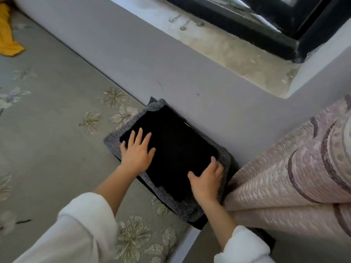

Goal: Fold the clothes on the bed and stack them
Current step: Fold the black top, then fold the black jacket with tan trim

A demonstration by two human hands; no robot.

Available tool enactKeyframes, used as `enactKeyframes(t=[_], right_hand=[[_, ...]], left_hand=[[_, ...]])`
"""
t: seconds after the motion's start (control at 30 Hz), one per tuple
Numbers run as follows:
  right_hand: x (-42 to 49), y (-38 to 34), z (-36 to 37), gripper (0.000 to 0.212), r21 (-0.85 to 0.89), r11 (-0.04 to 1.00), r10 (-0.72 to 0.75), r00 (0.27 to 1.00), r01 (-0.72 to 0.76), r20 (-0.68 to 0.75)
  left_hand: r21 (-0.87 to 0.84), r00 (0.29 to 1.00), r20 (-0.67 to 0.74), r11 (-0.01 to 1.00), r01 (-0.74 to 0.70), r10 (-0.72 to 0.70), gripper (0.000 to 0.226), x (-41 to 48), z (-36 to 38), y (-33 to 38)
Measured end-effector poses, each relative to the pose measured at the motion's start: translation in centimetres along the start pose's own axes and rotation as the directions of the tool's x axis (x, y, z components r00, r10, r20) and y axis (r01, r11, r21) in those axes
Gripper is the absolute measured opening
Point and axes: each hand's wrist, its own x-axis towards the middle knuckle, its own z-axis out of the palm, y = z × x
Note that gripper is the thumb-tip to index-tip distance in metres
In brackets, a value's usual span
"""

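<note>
We press left hand (137, 152) flat, fingers spread, gripping nothing | right hand (206, 182) open, squaring black garment (171, 149) beneath, flush over grey one (190, 207) | stack steadied against wall (152, 69) ahead.

Soft daylight, perhaps slightly blurred edges

No readable text, label, brand, number or sign is shown anywhere in the view. Only a flower pattern is printed on the bedsheet (57, 120), and curved stripes are woven into the curtain (303, 168) at right.
</note>
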Motion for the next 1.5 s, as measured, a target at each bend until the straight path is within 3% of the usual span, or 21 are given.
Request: enactKeyframes(t=[0.07,0.1,0.2,0.33,0.5,0.63,0.7,0.83,1.07,1.2,1.3,1.5], right_hand=[[0.6,0.0,0.6,0.095,-0.279,0.910,-0.303,0.951,0.306,0.057],[1.1,0.0,0.9,0.099,-0.340,0.863,-0.339,0.927,0.374,0.160],[3.0,1.1,1.4,0.108,-0.457,0.791,-0.224,0.887,0.407,0.403],[4.1,2.5,1.4,0.106,-0.560,0.707,-0.153,0.867,0.431,0.474],[4.1,1.2,1.2,0.104,-0.562,0.729,-0.116,0.879,0.392,0.462],[1.4,-0.7,1.0,0.081,-0.467,0.764,-0.342,0.893,0.446,0.292],[-0.6,-1.9,1.8,0.071,-0.439,0.711,-0.469,0.836,0.549,0.286],[-6.3,-4.3,6.5,0.065,-0.355,0.583,-0.567,0.679,0.730,0.466],[-19.7,-4.2,17.9,0.065,-0.292,0.385,-0.386,0.440,0.876,0.811],[-27.3,-4.3,23.7,0.061,-0.258,0.247,-0.291,0.325,0.934,0.900],[-32.1,-5.4,27.9,0.060,-0.265,0.210,-0.254,0.314,0.941,0.915],[-41.2,-8.8,39.8,0.058,-0.236,0.174,-0.227,0.272,0.956,0.935]], left_hand=[[0.028,1.000,0.017,0.999,-0.023,0.022,0.065,0.0,1.7,-0.2],[0.030,0.999,0.034,0.999,-0.018,0.017,0.068,0.2,2.3,-0.3],[0.034,0.995,0.094,0.999,-0.019,0.016,0.073,0.3,3.6,-0.9],[-0.026,0.989,0.145,0.999,-0.031,0.034,0.081,-0.4,5.1,-0.9],[-0.060,0.983,0.186,0.998,0.005,0.006,0.079,0.2,4.2,-0.5],[-0.302,0.991,-0.135,0.952,-0.042,0.001,0.061,-3.8,4.0,-1.6],[-0.426,0.973,-0.191,0.904,0.036,-0.129,0.051,-7.4,4.9,-3.4],[-0.565,0.922,-0.014,0.764,0.313,-0.388,0.045,-15.0,7.5,-9.0],[-0.630,0.758,0.053,0.567,0.530,-0.650,0.044,-27.8,9.7,-20.9],[-0.632,0.691,0.114,0.485,0.605,-0.714,0.042,-35.7,12.6,-27.0],[-0.607,0.686,0.160,0.477,0.635,-0.710,0.043,-40.3,14.8,-31.6],[-0.560,0.600,0.142,0.436,0.705,-0.787,0.047,-45.6,16.4,-46.4]])
